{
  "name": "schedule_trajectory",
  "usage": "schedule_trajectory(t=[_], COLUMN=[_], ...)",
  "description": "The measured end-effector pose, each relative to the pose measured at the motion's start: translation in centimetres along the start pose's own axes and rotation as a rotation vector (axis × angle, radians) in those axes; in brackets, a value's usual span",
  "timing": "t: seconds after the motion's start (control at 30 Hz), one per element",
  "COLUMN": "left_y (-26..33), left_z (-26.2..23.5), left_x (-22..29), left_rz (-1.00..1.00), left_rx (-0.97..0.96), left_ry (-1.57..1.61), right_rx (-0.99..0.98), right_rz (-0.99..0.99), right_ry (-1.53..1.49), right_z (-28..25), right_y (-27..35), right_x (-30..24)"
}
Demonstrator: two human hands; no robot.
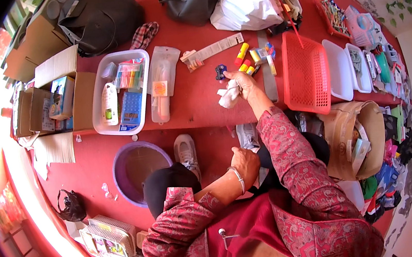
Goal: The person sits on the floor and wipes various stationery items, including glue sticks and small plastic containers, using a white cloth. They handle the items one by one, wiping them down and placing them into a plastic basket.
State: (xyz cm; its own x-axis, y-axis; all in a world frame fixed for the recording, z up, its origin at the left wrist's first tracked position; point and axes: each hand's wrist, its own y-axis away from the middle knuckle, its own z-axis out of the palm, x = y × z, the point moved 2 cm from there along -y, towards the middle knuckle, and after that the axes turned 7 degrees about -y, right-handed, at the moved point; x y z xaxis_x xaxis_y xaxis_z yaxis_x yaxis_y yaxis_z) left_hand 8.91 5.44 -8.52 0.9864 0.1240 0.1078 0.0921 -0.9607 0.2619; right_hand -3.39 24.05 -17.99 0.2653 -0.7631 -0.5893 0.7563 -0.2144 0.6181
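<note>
My right hand (247,85) reaches over the near edge of a red raised surface (197,98), its fingers closed on a crumpled white cloth (229,97). Just beyond it lie a small dark blue item (220,72), yellow-and-red glue sticks (241,54) and other small tube-shaped pieces (271,66). A paper strip (216,49) is farther back. Closer to my body, above my lap, my left hand (246,163) is curled closed, with a bangle at the wrist. Whatever its fingers may hold is hidden.
Left of my knees stands a purple tub (119,177) of murky water. A white tray (96,109) of stationery and an open cardboard box (81,111) are behind it. Right sit a red basket (308,99), white trays (340,72) and a brown bag (336,127). Black bags (103,20) line the back.
</note>
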Motion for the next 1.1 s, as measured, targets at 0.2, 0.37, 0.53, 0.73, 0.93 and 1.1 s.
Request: schedule_trajectory(t=[0.2,0.37,0.53,0.73,0.93,1.1], left_y=[-0.5,0.4,1.2,1.2,0.6,0.2], left_z=[-2.0,-4.3,-7.0,-8.5,-9.0,-9.5], left_x=[-1.2,-4.8,-10.2,-10.5,-10.1,-9.9], left_rz=[-0.03,-0.234,-0.601,-0.355,-0.157,-0.009], left_rx=[-0.244,0.186,0.587,0.806,0.779,0.765], left_ry=[0.065,-0.078,0.531,1.969,2.415,2.458], right_rx=[-0.417,-0.418,-0.24,-0.123,0.038,0.075], right_rz=[0.029,0.047,-0.262,-0.551,-1.137,-1.429], right_ry=[-0.085,0.025,0.365,0.56,1.115,1.38], right_z=[2.8,6.7,7.3,8.5,10.4,11.5], right_y=[3.0,8.8,13.6,16.2,18.8,19.7], right_x=[-3.8,-6.8,-8.0,-7.3,-7.3,-6.1])
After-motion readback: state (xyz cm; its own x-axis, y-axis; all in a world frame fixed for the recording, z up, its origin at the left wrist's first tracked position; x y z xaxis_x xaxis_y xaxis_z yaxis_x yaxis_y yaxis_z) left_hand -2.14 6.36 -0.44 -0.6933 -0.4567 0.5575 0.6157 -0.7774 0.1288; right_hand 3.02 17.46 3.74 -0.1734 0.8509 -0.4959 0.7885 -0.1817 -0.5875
